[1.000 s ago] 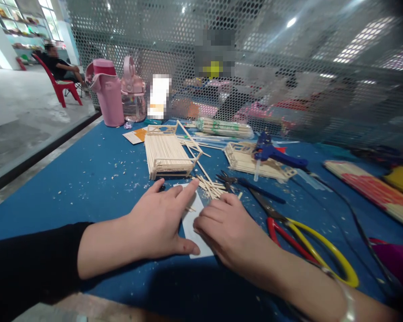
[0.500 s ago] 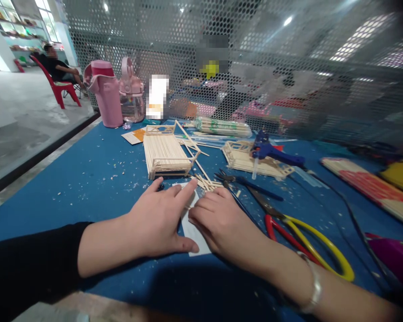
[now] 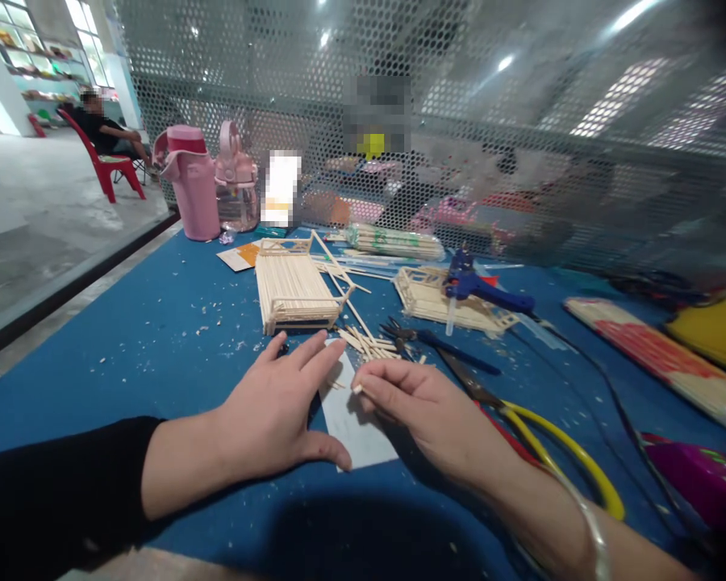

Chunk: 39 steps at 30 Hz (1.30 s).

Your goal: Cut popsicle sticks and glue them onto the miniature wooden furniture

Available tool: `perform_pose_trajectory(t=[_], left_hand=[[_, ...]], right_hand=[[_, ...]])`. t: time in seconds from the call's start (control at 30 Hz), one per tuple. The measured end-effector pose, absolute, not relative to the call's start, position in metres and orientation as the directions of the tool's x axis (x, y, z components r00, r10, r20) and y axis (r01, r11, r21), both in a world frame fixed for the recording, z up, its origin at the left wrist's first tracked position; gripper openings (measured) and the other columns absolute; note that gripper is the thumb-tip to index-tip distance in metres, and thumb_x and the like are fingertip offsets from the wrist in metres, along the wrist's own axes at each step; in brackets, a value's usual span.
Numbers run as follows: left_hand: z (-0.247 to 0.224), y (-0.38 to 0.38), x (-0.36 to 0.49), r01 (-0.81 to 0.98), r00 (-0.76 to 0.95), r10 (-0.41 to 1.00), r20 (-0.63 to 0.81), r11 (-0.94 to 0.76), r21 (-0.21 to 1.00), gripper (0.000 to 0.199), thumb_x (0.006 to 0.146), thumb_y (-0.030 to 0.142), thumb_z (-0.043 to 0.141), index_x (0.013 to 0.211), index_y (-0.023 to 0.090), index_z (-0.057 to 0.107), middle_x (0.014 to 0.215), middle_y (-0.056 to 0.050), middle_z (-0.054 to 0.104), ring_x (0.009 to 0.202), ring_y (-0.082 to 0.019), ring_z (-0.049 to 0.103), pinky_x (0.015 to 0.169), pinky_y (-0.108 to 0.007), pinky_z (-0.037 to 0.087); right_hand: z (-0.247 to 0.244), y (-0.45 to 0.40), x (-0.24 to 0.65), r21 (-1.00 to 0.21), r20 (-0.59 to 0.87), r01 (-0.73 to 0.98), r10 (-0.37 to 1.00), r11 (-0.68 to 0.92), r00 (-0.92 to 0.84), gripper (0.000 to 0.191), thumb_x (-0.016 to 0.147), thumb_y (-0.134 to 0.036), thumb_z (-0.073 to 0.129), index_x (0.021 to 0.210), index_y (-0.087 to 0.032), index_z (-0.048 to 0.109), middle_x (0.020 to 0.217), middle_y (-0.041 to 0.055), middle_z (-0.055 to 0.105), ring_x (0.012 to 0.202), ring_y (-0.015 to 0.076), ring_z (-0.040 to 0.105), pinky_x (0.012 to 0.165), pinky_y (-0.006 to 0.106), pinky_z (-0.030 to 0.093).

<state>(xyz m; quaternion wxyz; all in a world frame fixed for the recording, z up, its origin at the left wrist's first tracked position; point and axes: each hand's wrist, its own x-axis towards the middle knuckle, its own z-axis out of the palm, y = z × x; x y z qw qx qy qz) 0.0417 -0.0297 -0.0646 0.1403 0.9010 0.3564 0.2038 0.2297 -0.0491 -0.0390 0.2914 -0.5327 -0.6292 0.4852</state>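
My left hand lies flat with fingers spread over the left side of a white sheet of paper. Thin sticks show on the paper beside its index finger. Above the paper, my right hand pinches a short piece of wooden stick between thumb and fingertips. Just beyond my hands is a small bed-like frame built of wooden sticks. A pile of cut stick pieces lies by the paper's far end, next to dark-blue-handled pliers.
Scissors with red and yellow handles lie partly behind my right forearm. A blue glue gun rests on a second stick model. Bagged sticks, a pink flask and a clear bottle stand near the perforated metal screen.
My right hand has lifted and turned off the paper, bringing the pinched stick piece into sight. My left hand keeps nearly the same place. The view has tipped up slightly.
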Motion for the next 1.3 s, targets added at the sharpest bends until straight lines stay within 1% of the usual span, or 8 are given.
perform_pose_trajectory(t=[0.2,0.4,0.7,0.83,0.97,1.07,1.13,1.3], left_hand=[[-0.056,-0.034,0.044,0.455,0.545,0.749,0.377,-0.642,0.618,0.023,0.086,0.040,0.058,0.086,0.019,0.068,0.080,-0.003,0.071,0.076,-0.018,0.064,0.076,-0.033,0.045],[-0.052,-0.037,0.044,0.251,0.466,0.868,0.172,-0.316,0.915,0.025,0.088,0.032,0.053,0.076,0.015,0.067,0.068,0.000,0.066,0.063,-0.011,0.056,0.060,-0.022,0.041],[-0.047,-0.033,0.039,-0.126,0.552,0.831,0.070,0.000,0.992,0.030,0.082,0.042,0.058,0.069,0.015,0.053,0.064,0.002,0.054,0.060,-0.009,0.047,0.062,-0.023,0.040],[-0.050,-0.027,0.040,-0.131,0.576,0.818,0.003,0.089,0.987,0.035,0.076,0.048,0.064,0.069,0.015,0.054,0.062,0.003,0.052,0.057,-0.008,0.044,0.057,-0.022,0.038],[-0.051,-0.029,0.038,0.038,0.630,0.775,-0.045,0.027,0.999,0.031,0.083,0.043,0.055,0.072,0.014,0.057,0.062,0.000,0.057,0.054,-0.008,0.047,0.054,-0.022,0.039],[-0.051,-0.043,0.037,0.325,0.670,0.738,0.081,-0.390,0.861,0.023,0.087,0.029,0.047,0.080,0.014,0.064,0.070,-0.004,0.064,0.061,-0.013,0.054,0.057,-0.026,0.042],[-0.052,-0.057,0.038,0.428,0.774,0.605,0.187,-0.717,0.550,0.023,0.085,0.025,0.047,0.074,0.014,0.065,0.073,-0.006,0.067,0.066,-0.018,0.059,0.061,-0.031,0.044],[-0.062,-0.079,0.045,0.403,0.857,0.437,0.272,-0.898,0.175,0.025,0.088,0.033,0.049,0.083,0.015,0.065,0.091,-0.007,0.070,0.084,-0.021,0.063,0.077,-0.034,0.049]], right_hand=[[-0.040,-0.056,0.223,-0.953,-0.099,0.304,0.966,-0.022,-0.240,0.026,0.077,-0.042,0.062,0.069,-0.018,0.065,0.063,-0.0010,0.060,0.058,0.0106,0.049,0.057,0.023,0.040],[-0.033,-0.053,0.220,-0.909,0.064,0.387,0.969,0.155,-0.239,0.022,0.081,-0.036,0.057,0.074,-0.019,0.069,0.072,0.0020,0.068,0.069,0.0152,0.060,0.066,0.026,0.047],[-0.018,-0.034,0.214,-0.971,0.015,0.214,0.922,0.106,-0.388,0.012,0.072,-0.031,0.069,0.074,-0.020,0.069,0.069,0.0006,0.070,0.065,0.0143,0.064,0.065,0.027,0.051],[-0.026,-0.033,0.209,-0.988,-0.003,0.145,0.938,0.050,-0.345,0.018,0.065,-0.031,0.075,0.077,-0.020,0.066,0.068,-0.0008,0.069,0.063,0.0138,0.064,0.062,0.027,0.052],[-0.028,-0.035,0.219,-0.900,0.088,0.370,0.928,0.230,-0.362,0.010,0.068,-0.028,0.072,0.067,-0.019,0.068,0.063,0.0003,0.068,0.058,0.0128,0.062,0.056,0.024,0.048],[-0.027,-0.039,0.232,-0.686,0.227,0.569,0.877,0.452,-0.423,0.011,0.075,-0.022,0.065,0.065,-0.020,0.068,0.066,0.0011,0.069,0.060,0.0128,0.062,0.058,0.025,0.046],[-0.029,-0.043,0.237,-0.542,0.245,0.635,0.827,0.550,-0.506,0.013,0.081,-0.018,0.059,0.071,-0.020,0.068,0.071,0.0015,0.070,0.067,0.0137,0.062,0.064,0.026,0.046],[-0.043,-0.051,0.233,-0.259,0.184,0.654,0.701,0.711,-0.689,0.020,0.090,-0.019,0.048,0.078,-0.018,0.064,0.076,0.0042,0.065,0.075,0.0167,0.054,0.071,0.031,0.039]])
